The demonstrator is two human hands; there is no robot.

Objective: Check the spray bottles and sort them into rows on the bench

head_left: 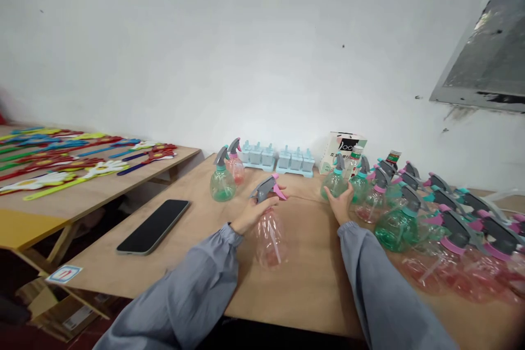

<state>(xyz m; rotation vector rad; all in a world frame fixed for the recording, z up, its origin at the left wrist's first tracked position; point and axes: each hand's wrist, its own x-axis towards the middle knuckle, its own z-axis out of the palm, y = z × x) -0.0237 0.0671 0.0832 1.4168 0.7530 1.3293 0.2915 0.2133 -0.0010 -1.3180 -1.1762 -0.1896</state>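
My left hand [256,212] is wrapped round the neck of a clear pink spray bottle [271,243] with a grey and pink trigger head; the bottle is upright, close in front of me. Farther off, my right hand [341,205] has its thumb and fingers about the body of a green spray bottle [333,181] with a grey and turquoise head. Part of that bottle is hidden behind the hand. Beyond my left hand stand another green spray bottle [223,183] and a pink one [235,168] side by side.
Several pink and green spray bottles [396,227] crowd the table's right side. Light blue ice-pop moulds [256,156] and a printed box [340,147] stand by the wall. A black phone [153,227] lies at left. Colourful hand-shaped items [86,172] cover the neighbouring table.
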